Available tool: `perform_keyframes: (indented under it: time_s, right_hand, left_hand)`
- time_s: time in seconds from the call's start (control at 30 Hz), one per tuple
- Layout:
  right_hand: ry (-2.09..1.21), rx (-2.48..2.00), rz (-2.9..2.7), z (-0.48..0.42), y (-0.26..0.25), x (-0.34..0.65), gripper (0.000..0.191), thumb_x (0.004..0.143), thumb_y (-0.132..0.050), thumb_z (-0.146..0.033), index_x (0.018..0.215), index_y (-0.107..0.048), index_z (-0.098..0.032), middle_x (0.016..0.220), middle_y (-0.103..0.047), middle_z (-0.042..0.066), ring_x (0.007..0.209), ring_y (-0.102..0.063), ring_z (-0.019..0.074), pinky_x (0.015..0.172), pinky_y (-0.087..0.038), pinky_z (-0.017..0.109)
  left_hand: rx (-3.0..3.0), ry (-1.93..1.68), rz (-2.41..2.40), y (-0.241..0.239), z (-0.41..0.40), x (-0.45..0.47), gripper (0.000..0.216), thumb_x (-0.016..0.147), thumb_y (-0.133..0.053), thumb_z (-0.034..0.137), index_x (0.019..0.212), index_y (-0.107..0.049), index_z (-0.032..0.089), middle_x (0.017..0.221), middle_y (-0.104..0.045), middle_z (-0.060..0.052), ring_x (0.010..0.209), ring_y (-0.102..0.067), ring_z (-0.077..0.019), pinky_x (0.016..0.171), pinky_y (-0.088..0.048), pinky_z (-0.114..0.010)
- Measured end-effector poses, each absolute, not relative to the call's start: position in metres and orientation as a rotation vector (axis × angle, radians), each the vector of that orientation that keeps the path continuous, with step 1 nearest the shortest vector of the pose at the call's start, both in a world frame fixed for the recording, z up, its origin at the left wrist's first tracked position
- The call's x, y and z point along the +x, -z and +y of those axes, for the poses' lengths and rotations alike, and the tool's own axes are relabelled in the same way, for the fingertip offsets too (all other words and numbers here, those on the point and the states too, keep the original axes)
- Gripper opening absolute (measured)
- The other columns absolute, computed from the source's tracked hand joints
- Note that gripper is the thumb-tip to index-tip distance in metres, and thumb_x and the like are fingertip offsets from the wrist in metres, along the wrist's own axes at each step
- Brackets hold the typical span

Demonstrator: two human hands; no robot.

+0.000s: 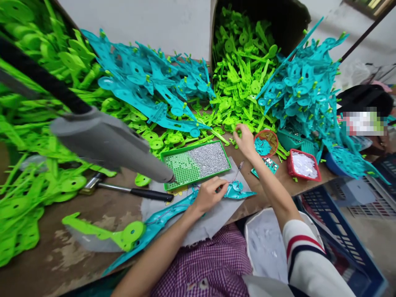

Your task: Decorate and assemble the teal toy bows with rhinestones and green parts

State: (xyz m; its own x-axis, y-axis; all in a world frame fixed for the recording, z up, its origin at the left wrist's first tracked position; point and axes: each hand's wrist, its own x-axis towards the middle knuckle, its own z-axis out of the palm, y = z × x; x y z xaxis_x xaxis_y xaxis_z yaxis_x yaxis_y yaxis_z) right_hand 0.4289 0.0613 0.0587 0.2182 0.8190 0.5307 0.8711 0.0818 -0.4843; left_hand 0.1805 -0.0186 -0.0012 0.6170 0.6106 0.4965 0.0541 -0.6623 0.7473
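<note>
The turquoise moulding (pixel 168 210) lies across the grey cloth (pixel 229 214) on the table (pixel 102 204), under the left hand (pixel 210 194), its long axis running from the near left edge up to a pointed end on the right. The right hand (pixel 246 139) is well apart from it, reached out beyond that pointed end, with small lime-green pieces (pixel 232 142) just beside its fingertips. So the left hand is the nearer to the moulding, the right hand the nearer to the pieces, and the green tray (pixel 181 167) of silver pins (pixel 212 157) sits to the left of the right hand, on the far side of the moulding.

As for grip, the left fingers are curled down over the moulding close to its right end; whether they pinch it or only rest there cannot be told. The right fingers are bent inward over the table, and whether they are closed on a green piece is too small to tell
</note>
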Motion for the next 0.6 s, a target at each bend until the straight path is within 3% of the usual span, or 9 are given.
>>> perform_keyframes:
  time_s: [0.17,0.33,0.47,0.6]
  right_hand:
    - [0.104,-1.660,-1.690,0.040,-0.080,0.395,0.006,0.095,-0.057,-0.027,0.097,-0.060,-0.022,0.119,-0.068,0.010,0.119,-0.058,0.0260,0.105,-0.039,0.046]
    - [-0.094,-1.473,-1.517,0.012,-0.110,0.392,0.008,0.094,-0.061,-0.030,0.092,-0.059,-0.023,0.116,-0.069,0.009,0.113,-0.062,0.0234,0.102,-0.046,0.043]
    - [-0.232,-1.356,-1.190,-0.040,-0.115,0.387,0.016,0.092,-0.065,-0.038,0.098,-0.059,-0.024,0.118,-0.066,0.006,0.115,-0.061,0.0193,0.102,-0.048,0.038]
    - [-0.237,-1.320,-0.725,-0.076,-0.095,0.359,0.025,0.091,-0.066,-0.043,0.101,-0.055,-0.023,0.105,-0.063,0.001,0.105,-0.064,0.0161,0.099,-0.051,0.036]
  left_hand:
    - [2.177,-0.982,0.507,0.004,-0.019,0.181,0.015,0.100,-0.057,0.024,0.104,-0.071,0.021,0.085,-0.070,-0.003,0.078,-0.064,-0.0157,0.072,-0.052,-0.030]
    - [2.201,-0.968,0.523,0.005,-0.018,0.179,0.016,0.101,-0.055,0.025,0.105,-0.070,0.021,0.086,-0.069,-0.004,0.079,-0.064,-0.0166,0.074,-0.051,-0.031]
    - [2.154,-0.966,0.605,0.000,-0.016,0.175,0.015,0.102,-0.052,0.026,0.104,-0.066,0.020,0.090,-0.068,-0.004,0.082,-0.065,-0.0174,0.078,-0.051,-0.032]
    - [2.253,-0.732,0.576,-0.003,-0.016,0.176,0.020,0.105,-0.044,0.029,0.109,-0.062,0.020,0.102,-0.070,-0.006,0.096,-0.065,-0.0209,0.088,-0.050,-0.036]
